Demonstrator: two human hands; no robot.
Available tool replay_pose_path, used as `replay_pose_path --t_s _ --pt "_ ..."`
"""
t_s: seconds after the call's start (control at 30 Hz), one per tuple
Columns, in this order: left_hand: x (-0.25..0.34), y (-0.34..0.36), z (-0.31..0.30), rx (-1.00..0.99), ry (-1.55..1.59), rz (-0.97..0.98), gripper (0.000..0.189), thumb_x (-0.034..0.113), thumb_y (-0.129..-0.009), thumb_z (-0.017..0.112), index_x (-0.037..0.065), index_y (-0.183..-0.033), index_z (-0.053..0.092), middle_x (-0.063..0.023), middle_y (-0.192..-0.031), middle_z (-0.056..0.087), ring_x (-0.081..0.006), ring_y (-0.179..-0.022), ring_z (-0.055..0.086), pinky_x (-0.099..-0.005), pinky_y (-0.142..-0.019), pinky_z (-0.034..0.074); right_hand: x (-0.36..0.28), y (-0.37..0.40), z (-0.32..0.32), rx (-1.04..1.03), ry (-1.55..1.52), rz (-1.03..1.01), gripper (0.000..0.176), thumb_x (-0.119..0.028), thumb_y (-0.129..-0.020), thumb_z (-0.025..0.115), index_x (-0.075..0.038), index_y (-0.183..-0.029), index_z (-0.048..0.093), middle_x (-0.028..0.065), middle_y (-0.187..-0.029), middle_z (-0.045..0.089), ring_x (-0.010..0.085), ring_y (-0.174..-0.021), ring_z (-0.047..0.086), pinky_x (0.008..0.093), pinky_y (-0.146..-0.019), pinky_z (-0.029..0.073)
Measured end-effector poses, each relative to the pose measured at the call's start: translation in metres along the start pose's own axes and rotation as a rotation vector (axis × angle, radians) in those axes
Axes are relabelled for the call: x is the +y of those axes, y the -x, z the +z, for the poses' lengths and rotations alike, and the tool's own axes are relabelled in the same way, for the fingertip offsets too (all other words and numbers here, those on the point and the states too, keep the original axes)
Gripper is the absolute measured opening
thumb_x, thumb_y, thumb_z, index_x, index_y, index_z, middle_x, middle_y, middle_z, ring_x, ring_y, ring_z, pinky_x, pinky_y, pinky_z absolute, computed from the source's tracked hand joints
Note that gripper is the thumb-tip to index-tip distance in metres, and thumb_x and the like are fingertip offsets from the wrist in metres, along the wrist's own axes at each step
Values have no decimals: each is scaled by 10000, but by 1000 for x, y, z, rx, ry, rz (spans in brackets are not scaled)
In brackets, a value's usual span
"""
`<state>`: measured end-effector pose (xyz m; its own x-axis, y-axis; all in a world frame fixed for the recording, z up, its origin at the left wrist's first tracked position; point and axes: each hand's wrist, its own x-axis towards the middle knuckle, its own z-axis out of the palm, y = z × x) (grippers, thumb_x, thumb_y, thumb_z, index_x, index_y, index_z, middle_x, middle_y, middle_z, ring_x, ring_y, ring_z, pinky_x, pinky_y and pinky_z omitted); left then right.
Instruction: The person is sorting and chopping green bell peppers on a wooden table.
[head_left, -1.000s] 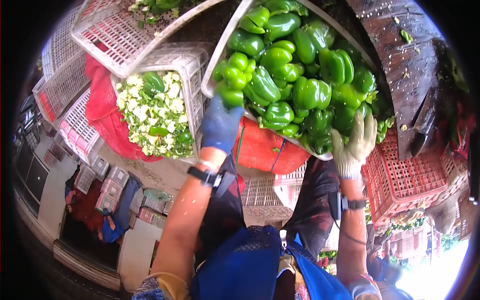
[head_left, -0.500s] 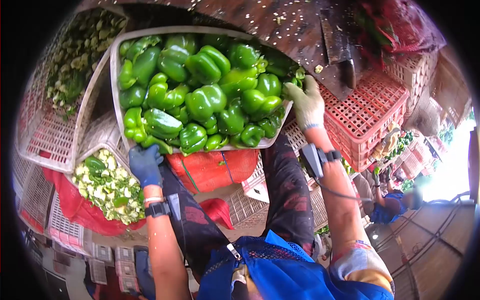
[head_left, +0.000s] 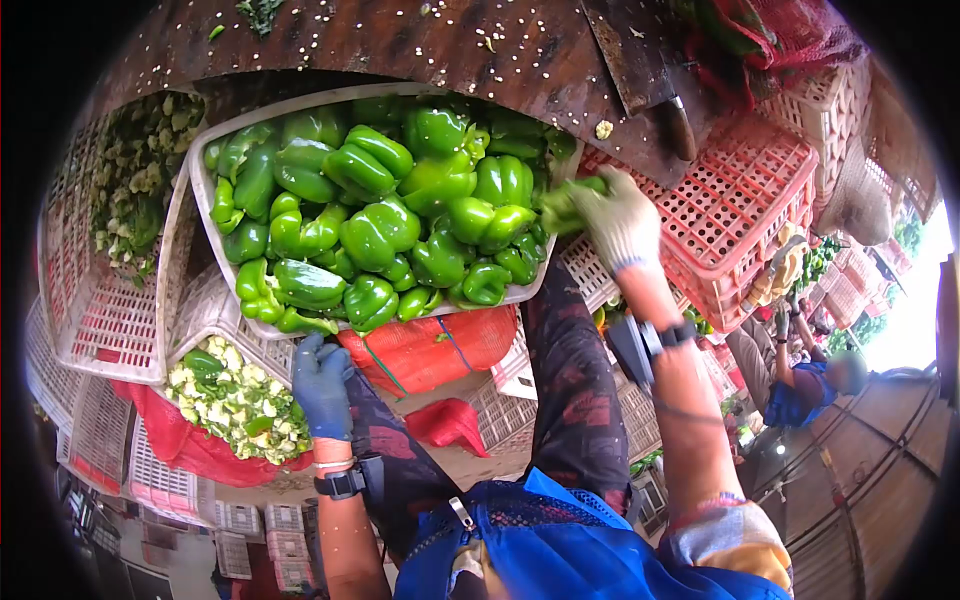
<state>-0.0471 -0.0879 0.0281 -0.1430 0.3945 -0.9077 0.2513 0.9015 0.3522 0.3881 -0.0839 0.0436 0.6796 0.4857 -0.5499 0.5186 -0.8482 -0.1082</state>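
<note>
Since half a second ago, the right hand (head_left: 615, 215) has closed its fingers around a blurred green pepper (head_left: 568, 207), now just off the right end of the pale crate (head_left: 522, 291); this suggests single peppers are being handled rather than the whole load. The other green peppers (head_left: 380, 232) fill the crate, against the counter (head_left: 450, 50). The left hand (head_left: 322, 375), fingers curled, is by the near left rim; whether it grips, I cannot tell.
</note>
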Motion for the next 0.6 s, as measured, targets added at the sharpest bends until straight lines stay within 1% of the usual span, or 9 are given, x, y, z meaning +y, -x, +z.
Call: replay_pose_path --t_s 0.03,0.1,0.17,0.23,0.27,0.3,0.4,0.43,0.6 --pt "3 0 6 6 7 11 490 8 -901 632 -39 -1377 525 -61 -1027 635 -120 -833 618 -268 -709 556 -23 -15 1 -165 52 71 597 -522 -801 728 -7 -1097 677 268 -995 722 422 -982 705 456 -867 551" --pt "12 4 20 29 19 39 489 -24 -891 654 -45 -1367 542 -46 -1026 614 -107 -850 583 -259 -719 533 -23 -29 37 -157 -63 144 598 -552 -792 729 -9 -1033 667 279 -954 719 446 -945 700 469 -846 546" --pt "22 13 25 27 37 52 469 -25 -893 648 -58 -1352 553 -75 -1059 626 -125 -880 594 -270 -737 540 -25 -7 26 -161 -421 216 495 -401 -794 765 -15 -1091 677 246 -972 729 333 -941 732 403 -847 561" --pt "28 16 31 20 41 39 457 -24 -895 646 -58 -1343 561 -86 -1073 634 -131 -893 599 -278 -739 544 -6 15 32 95 -366 -33 471 -299 -787 779 -33 -1163 683 206 -1046 732 272 -970 730 371 -876 560" --pt "27 15 33 8 27 59 450 -23 -895 646 -56 -1337 567 -89 -1073 637 -134 -895 602 -280 -742 546 -4 15 36 41 -424 -25 509 -261 -774 787 -51 -1226 680 172 -1084 728 285 -981 725 375 -906 556" --pt "26 14 32 -5 9 80 443 -21 -896 645 -54 -1332 572 -93 -1074 640 -137 -896 605 -283 -745 547 -5 9 43 93 -225 -132 463 -308 -802 774 -53 -1178 689 187 -1104 718 326 -1001 716 408 -895 559" --pt "29 10 39 -11 16 125 429 -21 -894 646 -48 -1318 585 -97 -1065 645 -141 -895 611 -284 -752 549 -47 -37 57 -121 300 -156 342 -389 -889 667 -87 -1034 737 197 -1016 735 401 -933 713 479 -811 574" --pt "31 10 40 -6 25 135 426 -21 -893 647 -46 -1314 589 -97 -1061 646 -142 -894 612 -284 -754 549 -49 -47 64 -151 362 -208 422 -442 -891 610 -47 -960 742 245 -943 717 434 -910 702 498 -816 564" --pt "53 14 53 -55 -28 195 467 -12 -892 632 -52 -1350 551 -104 -1068 636 -148 -855 620 -284 -729 555 -43 -42 42 -167 159 -164 440 -451 -888 643 -24 -941 734 268 -954 704 434 -943 691 496 -863 543"
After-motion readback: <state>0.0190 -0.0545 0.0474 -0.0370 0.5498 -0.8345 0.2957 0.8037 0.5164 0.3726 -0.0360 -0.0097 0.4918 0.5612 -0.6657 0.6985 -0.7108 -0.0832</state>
